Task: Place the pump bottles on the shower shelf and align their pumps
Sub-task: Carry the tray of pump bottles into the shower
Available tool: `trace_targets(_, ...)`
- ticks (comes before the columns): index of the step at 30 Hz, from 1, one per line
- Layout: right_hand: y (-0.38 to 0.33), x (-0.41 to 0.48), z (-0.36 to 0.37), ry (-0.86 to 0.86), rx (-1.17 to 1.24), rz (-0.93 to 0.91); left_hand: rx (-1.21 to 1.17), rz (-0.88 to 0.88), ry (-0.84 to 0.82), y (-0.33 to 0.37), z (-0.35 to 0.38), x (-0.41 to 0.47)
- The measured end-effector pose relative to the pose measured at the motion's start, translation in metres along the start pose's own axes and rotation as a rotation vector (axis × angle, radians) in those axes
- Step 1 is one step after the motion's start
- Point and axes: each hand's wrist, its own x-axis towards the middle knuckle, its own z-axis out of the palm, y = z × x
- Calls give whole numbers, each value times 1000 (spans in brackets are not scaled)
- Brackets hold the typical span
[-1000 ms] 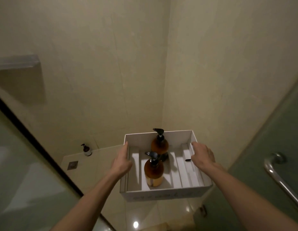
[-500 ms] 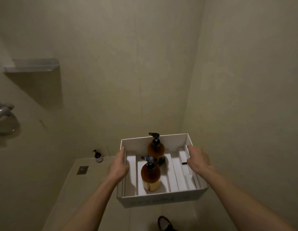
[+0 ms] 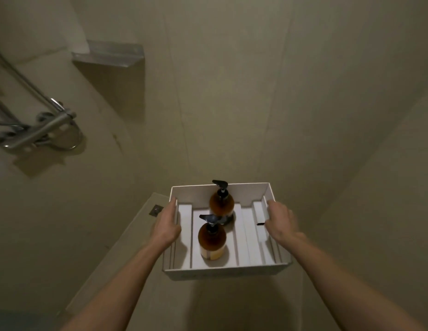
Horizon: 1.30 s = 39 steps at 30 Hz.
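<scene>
Both hands carry a white box (image 3: 222, 273) in front of me. My left hand (image 3: 166, 224) grips its left wall and my right hand (image 3: 281, 223) grips its right wall. Two amber pump bottles with black pumps stand upright inside: the near bottle (image 3: 211, 241) and the far bottle (image 3: 221, 203), both pump spouts pointing left. A grey shower shelf (image 3: 112, 54) is fixed to the wall at the upper left, well above and left of the box, with nothing seen on it.
A chrome shower mixer with hose (image 3: 38, 131) juts from the left wall below the shelf. A floor drain (image 3: 156, 209) lies just left of the box. Beige walls close in on the far side and the right.
The view has swung left and closer to the shower walls: the shelf and mixer now sit nearer the centre, and the small bottle on the floor is out of sight. Both hands keep the box.
</scene>
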Motion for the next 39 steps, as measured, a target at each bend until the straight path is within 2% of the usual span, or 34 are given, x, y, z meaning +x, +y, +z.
trace_targets(7, -50, 77, 11, -87, -19, -186, -28, -160, 138, -28, -21, 29)
trace_targets(13, -120, 118, 42, -179, -57, -351, -64, -344, 233, -74, -48, 22)
trace_targets(23, -248, 161, 102, -318, -126, -606, -112, -569, 421, -159, -91, 21)
trace_targets(29, -309, 174, 127, -352, -126, -716, -151, -617, 532, -191, -113, 18)
trace_targets(39, -380, 197, 166, -439, -134, -941, -163, -867, 628, -217, -120, 11)
